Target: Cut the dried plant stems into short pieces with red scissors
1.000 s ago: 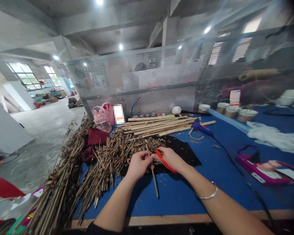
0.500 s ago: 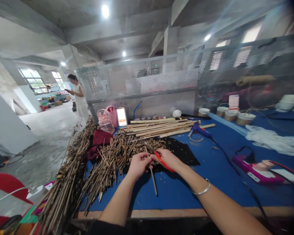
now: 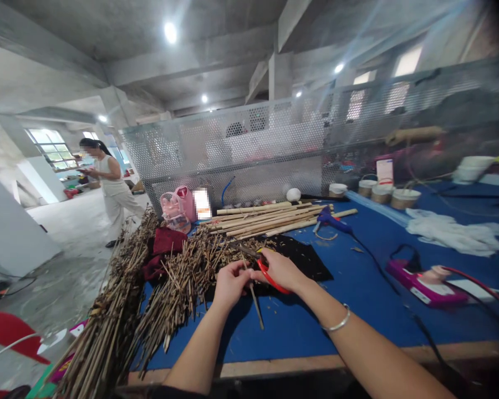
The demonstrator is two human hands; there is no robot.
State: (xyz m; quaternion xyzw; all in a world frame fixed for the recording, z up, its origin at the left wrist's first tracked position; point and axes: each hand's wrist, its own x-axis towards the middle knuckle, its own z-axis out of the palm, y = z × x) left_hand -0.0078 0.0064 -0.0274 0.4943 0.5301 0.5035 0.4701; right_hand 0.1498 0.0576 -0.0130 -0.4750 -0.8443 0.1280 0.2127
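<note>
Red scissors (image 3: 269, 279) in right hand (image 3: 281, 270), grip clamped round them; left hand (image 3: 230, 282) pinches thin stick (image 3: 256, 307); dry stems (image 3: 187, 280) heaped left of both grips.

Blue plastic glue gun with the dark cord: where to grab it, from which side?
Probably by the blue handle, coming from the near right and above. The blue plastic glue gun lies with that slim part stretching right, its dark cord trailing off the end, while long pale wooden sticks crowd its left and far side. The right hand holds red-handled metal shears, so it isn't free.
</note>
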